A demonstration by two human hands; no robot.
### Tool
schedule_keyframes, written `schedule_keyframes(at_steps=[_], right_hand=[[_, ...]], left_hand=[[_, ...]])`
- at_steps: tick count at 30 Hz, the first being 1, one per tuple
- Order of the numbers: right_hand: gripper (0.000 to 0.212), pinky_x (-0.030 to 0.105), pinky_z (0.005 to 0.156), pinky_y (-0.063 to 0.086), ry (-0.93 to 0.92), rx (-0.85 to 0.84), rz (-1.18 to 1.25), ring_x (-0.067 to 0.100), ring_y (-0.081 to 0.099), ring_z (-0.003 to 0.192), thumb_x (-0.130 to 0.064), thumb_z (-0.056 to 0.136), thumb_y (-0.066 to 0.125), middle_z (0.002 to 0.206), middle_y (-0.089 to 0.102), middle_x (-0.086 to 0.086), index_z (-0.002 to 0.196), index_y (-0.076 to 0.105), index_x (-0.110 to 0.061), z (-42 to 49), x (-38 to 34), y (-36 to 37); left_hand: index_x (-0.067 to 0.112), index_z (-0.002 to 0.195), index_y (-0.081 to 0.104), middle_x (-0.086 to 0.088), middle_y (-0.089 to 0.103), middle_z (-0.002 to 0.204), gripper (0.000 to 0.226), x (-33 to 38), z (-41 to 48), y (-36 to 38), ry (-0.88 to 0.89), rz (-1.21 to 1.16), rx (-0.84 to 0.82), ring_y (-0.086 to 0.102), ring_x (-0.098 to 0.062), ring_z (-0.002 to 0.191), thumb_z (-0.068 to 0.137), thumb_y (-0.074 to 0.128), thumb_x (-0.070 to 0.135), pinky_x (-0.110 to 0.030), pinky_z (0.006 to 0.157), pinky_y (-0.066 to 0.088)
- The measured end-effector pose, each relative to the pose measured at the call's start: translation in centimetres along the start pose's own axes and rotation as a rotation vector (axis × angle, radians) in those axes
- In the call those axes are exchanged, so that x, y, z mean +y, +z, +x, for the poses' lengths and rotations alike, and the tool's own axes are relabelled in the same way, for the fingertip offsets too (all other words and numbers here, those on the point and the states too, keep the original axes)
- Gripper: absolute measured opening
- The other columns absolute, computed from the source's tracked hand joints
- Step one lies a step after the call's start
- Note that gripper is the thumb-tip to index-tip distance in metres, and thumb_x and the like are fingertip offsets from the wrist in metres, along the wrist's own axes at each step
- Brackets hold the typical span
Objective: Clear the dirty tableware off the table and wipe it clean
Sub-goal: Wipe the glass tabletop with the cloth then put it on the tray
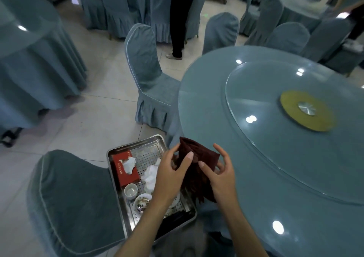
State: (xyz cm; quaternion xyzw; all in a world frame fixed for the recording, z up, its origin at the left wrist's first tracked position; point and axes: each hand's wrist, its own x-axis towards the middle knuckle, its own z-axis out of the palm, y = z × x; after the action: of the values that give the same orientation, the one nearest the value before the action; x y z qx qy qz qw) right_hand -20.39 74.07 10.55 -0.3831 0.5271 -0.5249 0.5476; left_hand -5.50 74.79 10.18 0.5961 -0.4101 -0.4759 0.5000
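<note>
lower centre: left hand [173, 171] and right hand [221, 178] pinch dark red cloth [199, 150]; likely soft, light, floppy, best gripped at its folded edges.

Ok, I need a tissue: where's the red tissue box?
Head view, lower left of centre: the red tissue box lies far left in the metal tray, just beyond the small white cup and left of the left hand gripping the cloth.

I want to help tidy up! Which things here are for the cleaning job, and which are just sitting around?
For the job:
- dark red cloth, held by left hand and right hand
- metal tray
- cup
- dirty plate
- crumpled tissues
- round table

Just around:
- covered chair
- other table
- standing person
</note>
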Motion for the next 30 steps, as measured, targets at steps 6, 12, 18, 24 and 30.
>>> schedule_keyframes(at_steps=[6,12,18,24,30], right_hand=[[0.031,0.04,0.092,0.061,0.021,-0.024,-0.043,0.028,0.075,0.104,-0.002,0.089,0.076,0.107,0.079,0.009,0.119,0.072,-0.009,-0.6,1.0,1.8],[0.017,0.025,0.084,0.06,0.019,0.164,-0.053,0.018,0.076,0.097,-0.005,0.093,0.072,0.101,0.08,0.003,0.109,0.075,-0.008,-0.9,2.2,0.7],[0.005,0.012,0.065,0.054,-0.039,0.26,-0.162,0.003,0.072,0.072,-0.006,0.094,0.072,0.074,0.077,-0.01,0.098,0.074,-0.006,-0.9,1.3,-0.4],[0.022,0.025,0.082,0.061,-0.115,0.375,-0.203,0.015,0.075,0.089,-0.011,0.089,0.08,0.091,0.079,-0.003,0.11,0.074,-0.009,-0.4,1.0,0.4],[0.06,0.023,0.11,0.043,-0.117,0.487,-0.289,0.009,0.051,0.131,-0.031,0.082,0.086,0.142,0.055,-0.009,0.136,0.058,-0.032,-2.5,2.2,4.9]], left_hand=[[0.031,0.118,0.078,0.017,0.068,0.124,0.03,-1.4,1.0,-0.8,-0.037,0.048,0.009,0.063,0.003,0.116,0.093,0.073,0.047,-0.018,0.098,0.051],[0.031,0.115,0.077,0.017,0.076,0.11,0.024,-1.3,1.6,-4.7,-0.11,0.034,-0.036,0.068,0.003,0.107,0.104,0.058,0.04,-0.018,0.094,0.052],[0.023,0.111,0.078,0.008,0.078,0.1,0.023,-0.5,2.6,-9.2,-0.021,0.168,-0.132,0.071,-0.004,0.095,0.107,0.055,0.029,-0.017,0.083,0.052],[0.022,0.107,0.074,0.002,0.075,0.098,0.024,-0.8,3.0,-11.2,0.069,0.339,-0.223,0.07,-0.015,0.095,0.107,0.054,0.036,-0.037,0.088,0.054],[0.014,0.095,0.068,0.008,0.066,0.079,0.025,0.7,1.4,-9.6,0.029,0.124,-0.195,0.064,-0.007,0.077,0.106,0.055,0.032,-0.02,0.073,0.05]])
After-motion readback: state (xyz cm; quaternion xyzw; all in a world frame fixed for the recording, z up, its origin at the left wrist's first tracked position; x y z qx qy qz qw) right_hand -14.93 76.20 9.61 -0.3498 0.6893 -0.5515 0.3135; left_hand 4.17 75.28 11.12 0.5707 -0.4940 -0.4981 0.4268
